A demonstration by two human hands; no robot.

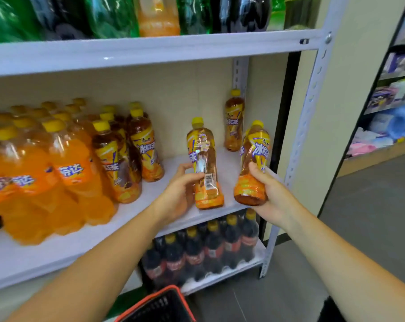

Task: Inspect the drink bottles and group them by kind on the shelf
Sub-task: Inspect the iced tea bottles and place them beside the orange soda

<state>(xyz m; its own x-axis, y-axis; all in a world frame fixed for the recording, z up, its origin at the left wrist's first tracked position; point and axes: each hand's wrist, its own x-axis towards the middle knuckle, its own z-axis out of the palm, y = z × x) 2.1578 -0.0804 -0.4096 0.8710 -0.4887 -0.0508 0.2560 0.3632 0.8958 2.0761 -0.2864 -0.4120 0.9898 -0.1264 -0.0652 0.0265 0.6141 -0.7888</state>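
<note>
Amber-filled, a first tea bottle (205, 163) was gripped by the curled left hand (177, 194) at the front edge of the white shelf (85, 238). A second tea bottle (254, 159) was held tilted, lifted off the shelf, in the closed right hand (270, 191). A third tea bottle (234, 122) was set at the shelf's back.

This is a shop. White metal shelves (150, 49) hold rows of the same drink bottles (69, 168). A red shopping basket (159, 305) sits below, and another rack of goods (391, 94) stands nearby.
</note>
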